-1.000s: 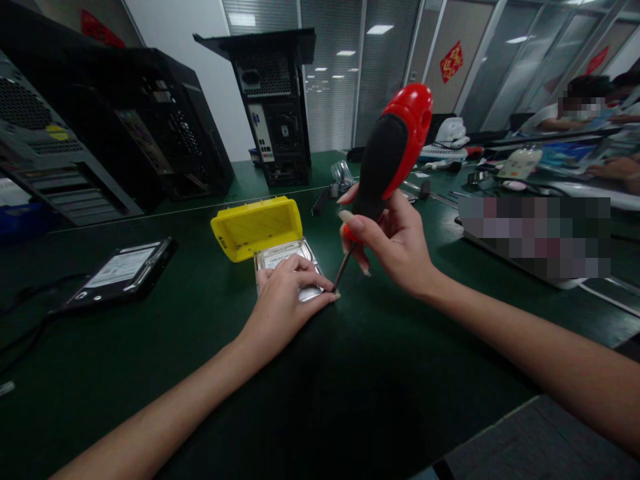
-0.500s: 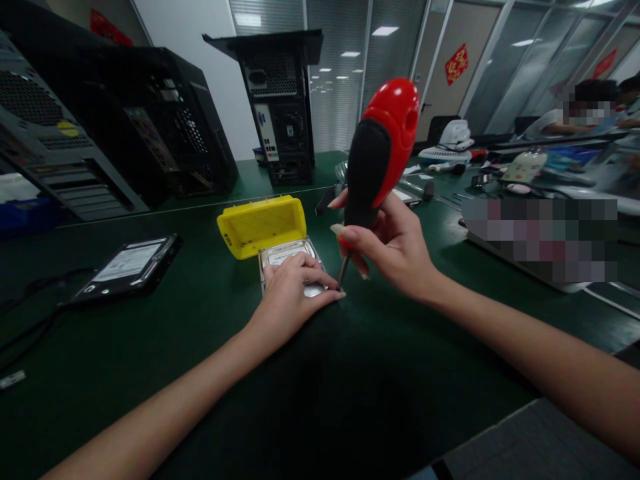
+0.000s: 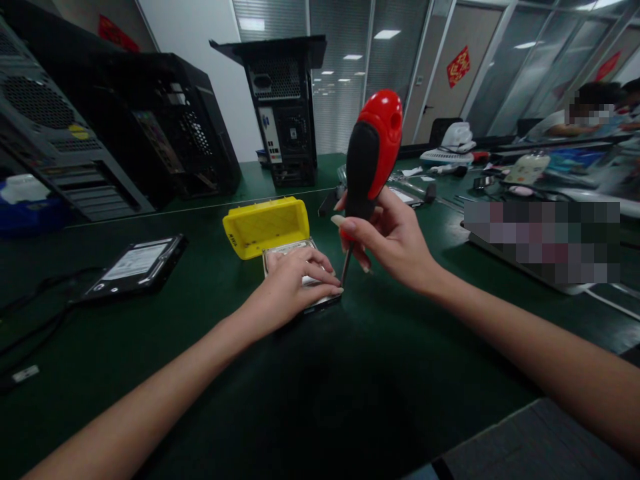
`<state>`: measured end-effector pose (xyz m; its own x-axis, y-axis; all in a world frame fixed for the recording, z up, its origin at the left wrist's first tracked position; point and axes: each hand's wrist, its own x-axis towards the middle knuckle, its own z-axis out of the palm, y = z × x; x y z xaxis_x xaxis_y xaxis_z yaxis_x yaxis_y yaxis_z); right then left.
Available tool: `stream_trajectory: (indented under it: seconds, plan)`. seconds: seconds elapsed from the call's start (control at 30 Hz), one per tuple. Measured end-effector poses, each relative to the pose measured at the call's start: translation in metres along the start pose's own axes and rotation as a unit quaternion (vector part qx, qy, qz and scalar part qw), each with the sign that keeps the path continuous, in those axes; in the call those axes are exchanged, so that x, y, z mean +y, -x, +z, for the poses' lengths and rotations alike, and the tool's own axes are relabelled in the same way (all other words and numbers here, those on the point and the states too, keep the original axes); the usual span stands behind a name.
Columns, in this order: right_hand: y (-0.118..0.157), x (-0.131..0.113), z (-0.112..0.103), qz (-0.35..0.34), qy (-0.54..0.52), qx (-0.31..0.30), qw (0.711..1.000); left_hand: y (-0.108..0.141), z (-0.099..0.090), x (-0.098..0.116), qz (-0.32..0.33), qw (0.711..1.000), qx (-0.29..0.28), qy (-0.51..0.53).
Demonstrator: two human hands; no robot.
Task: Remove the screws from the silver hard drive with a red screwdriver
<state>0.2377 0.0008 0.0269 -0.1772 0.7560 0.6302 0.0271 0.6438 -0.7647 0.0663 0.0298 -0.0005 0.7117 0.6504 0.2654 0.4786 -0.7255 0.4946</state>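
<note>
Fingers of my right hand (image 3: 390, 237) are wrapped round the neck of a red and black screwdriver (image 3: 364, 157). Its thin shaft points down, with the tip at the near right corner of a silver hard drive (image 3: 320, 307). My left hand (image 3: 295, 283) lies over that drive, thumb and fingertips pressed together beside the screwdriver tip; what they pinch is too small to tell. Against the far side of the drive stands an open yellow case (image 3: 267, 227), its hollow facing me.
Another drive (image 3: 135, 267) with cables lies on the green table (image 3: 400, 400) at left. Computer cases (image 3: 287, 120) stand behind. A grey device (image 3: 525, 260), partly blurred out, is at right. People sit at the far right.
The screwdriver handle has come down and left and stands more upright. My left hand covers the drive differently, and the drive's near edge now shows below the thumb.
</note>
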Motion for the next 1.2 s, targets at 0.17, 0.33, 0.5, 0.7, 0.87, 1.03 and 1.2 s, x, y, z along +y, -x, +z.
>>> stream_trajectory:
  seconds: [0.17, 0.33, 0.5, 0.7, 0.87, 1.03, 1.2]
  plan:
    - [0.003, -0.001, 0.001, -0.004, 0.013, 0.008, 1.0, 0.0, 0.006, 0.001, 0.027, 0.999, 0.004, -0.039]
    - [0.002, -0.001, 0.002, -0.005, 0.011, 0.008, 1.0, 0.0, 0.009, -0.004, 0.044, 0.999, 0.006, -0.026]
    - [0.002, 0.0, 0.002, -0.012, 0.003, 0.012, 1.0, 0.0, 0.009, -0.005, 0.041, 0.999, 0.002, -0.033]
    - [0.003, 0.0, 0.002, -0.005, 0.021, 0.015, 1.0, -0.002, 0.003, -0.008, 0.06, 0.998, 0.002, -0.01]
    - [0.003, 0.0, 0.003, 0.001, 0.011, 0.024, 1.0, -0.003, 0.0, -0.008, 0.067, 0.998, 0.008, 0.006]
    - [0.003, 0.0, 0.003, -0.004, 0.008, 0.023, 1.0, -0.003, 0.003, -0.006, 0.067, 0.998, 0.014, -0.003]
    - [0.003, 0.0, 0.003, -0.003, 0.018, 0.029, 0.999, -0.002, 0.004, -0.007, 0.064, 0.998, 0.016, -0.007]
